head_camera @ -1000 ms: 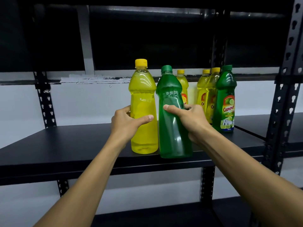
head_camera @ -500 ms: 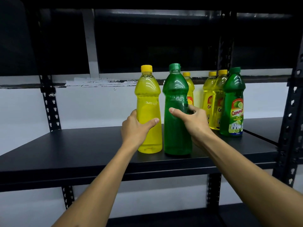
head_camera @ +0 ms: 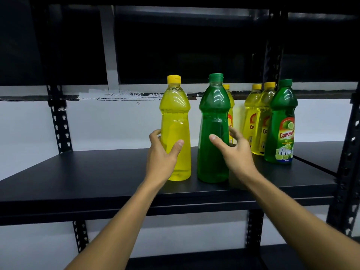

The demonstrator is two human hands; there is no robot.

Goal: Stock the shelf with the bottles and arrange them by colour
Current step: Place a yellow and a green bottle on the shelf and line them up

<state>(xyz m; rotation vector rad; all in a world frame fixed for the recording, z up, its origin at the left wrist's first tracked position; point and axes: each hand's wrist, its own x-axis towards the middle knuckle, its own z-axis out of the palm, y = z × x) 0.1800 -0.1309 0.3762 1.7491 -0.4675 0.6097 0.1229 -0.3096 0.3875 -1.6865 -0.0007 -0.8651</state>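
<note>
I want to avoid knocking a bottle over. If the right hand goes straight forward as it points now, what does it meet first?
Most likely the unlabelled green plastic bottle: the right hand is open beside it, thumb in front and fingers reaching past its right side. Behind stands a labelled yellow plastic bottle; depth is unclear.

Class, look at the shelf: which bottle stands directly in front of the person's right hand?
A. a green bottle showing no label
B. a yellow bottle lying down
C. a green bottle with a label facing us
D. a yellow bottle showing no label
A: the right hand reaches at the upright green bottle, whose near side shows no label.
</note>
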